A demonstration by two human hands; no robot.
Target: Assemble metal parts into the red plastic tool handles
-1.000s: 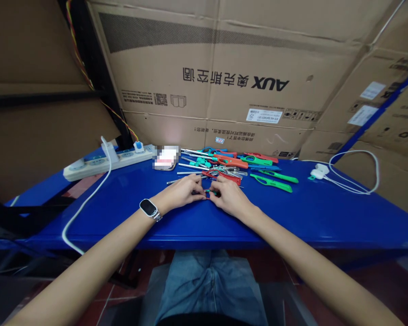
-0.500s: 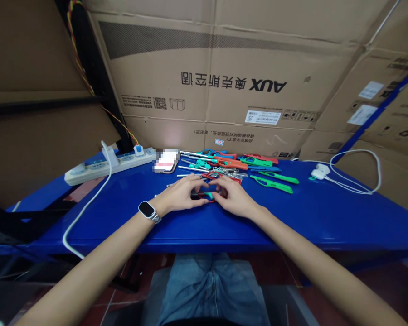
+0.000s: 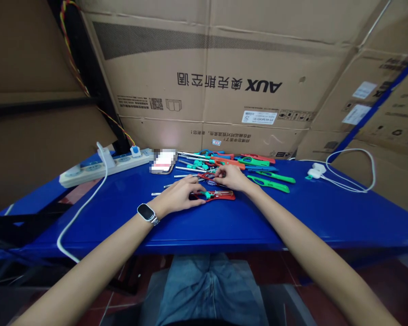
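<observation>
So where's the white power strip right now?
In the head view, the white power strip lies at the far left of the blue table, against the cardboard boxes, left of the left hand.

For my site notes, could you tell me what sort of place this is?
Probably a storeroom or warehouse corner used as a workbench: large cardboard cartons stacked behind a blue metal table, which carries a power strip and scattered coloured plastic-handled tools.

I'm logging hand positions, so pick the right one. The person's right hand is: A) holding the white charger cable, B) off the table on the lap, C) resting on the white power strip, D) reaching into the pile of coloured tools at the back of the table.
D: the right hand lies at the pile of coloured tools, far from the power strip and charger cable.
</observation>
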